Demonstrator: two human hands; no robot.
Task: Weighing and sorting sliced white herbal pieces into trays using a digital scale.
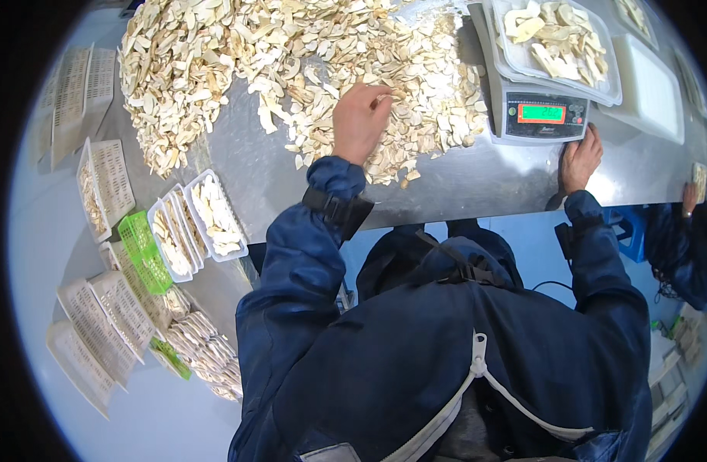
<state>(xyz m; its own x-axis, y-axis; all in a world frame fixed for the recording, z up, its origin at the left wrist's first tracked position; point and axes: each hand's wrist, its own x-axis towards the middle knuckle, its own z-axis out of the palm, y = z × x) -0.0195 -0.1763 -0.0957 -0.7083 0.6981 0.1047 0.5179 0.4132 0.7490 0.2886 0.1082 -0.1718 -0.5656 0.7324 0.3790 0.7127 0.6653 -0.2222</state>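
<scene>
My left hand (359, 122) is over the near part of a large heap of pale dried slices (415, 85), which look like mushroom. Its fingers are curled in, and I cannot see what they hold, if anything. My right hand (583, 160) rests at the table's near edge, just below the front right corner of a digital scale (542, 127), fingers stretched out and holding nothing. On the scale stands a clear plastic tray (616, 73), seemingly stacked on others, with larger slices (557, 42) in it. The scale's display (541, 113) glows green.
Filled trays (215, 214) stand at the left beside a green basket (144, 250). White perforated baskets (84, 92) are farther left, with packed slices (207, 350) below. White stacked trays (650, 88) lie right of the scale. Another person's sleeve (680, 254) shows at the far right.
</scene>
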